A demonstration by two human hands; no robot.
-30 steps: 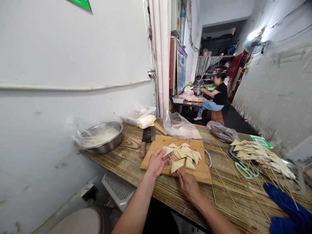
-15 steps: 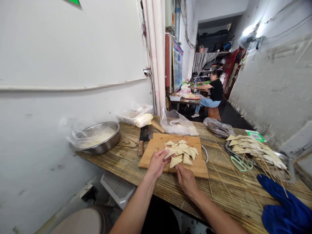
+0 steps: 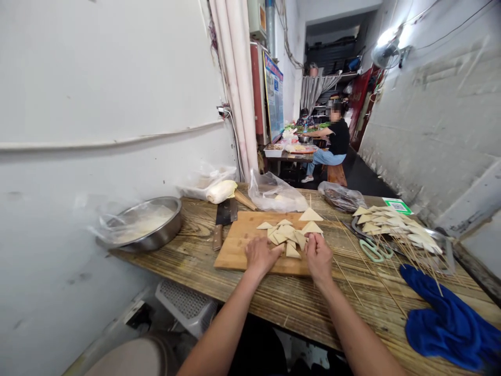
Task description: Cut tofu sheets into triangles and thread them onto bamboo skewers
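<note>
In my right hand (image 3: 320, 259) is a thin bamboo skewer (image 3: 310, 199), held upright with its tip pointing away from me. Two pale triangular tofu slices (image 3: 311, 214) are threaded on it, one above the other, the lower one against my fingertips. My left hand (image 3: 261, 256) rests over the wooden cutting board (image 3: 230, 250), thumb apart from the fingers, at the near-left edge of a pile of loose tofu triangles (image 3: 287, 234). Its fingertips are partly hidden, and it touches or nearly touches a slice there.
Left of the board lie a cleaver (image 3: 226, 214) and a steel basin (image 3: 172, 222) with plastic over it. Behind are a peeled white vegetable (image 3: 222, 192) and plastic bags (image 3: 274, 193). To the right are scissors (image 3: 376, 251), filled skewers (image 3: 395, 224) on a tray, and a blue cloth (image 3: 442, 329).
My right hand has moved right and away, now with two triangles showing on its skewer. My left hand has lowered from a held slice to the board beside the pile. The view has shifted slightly.
</note>
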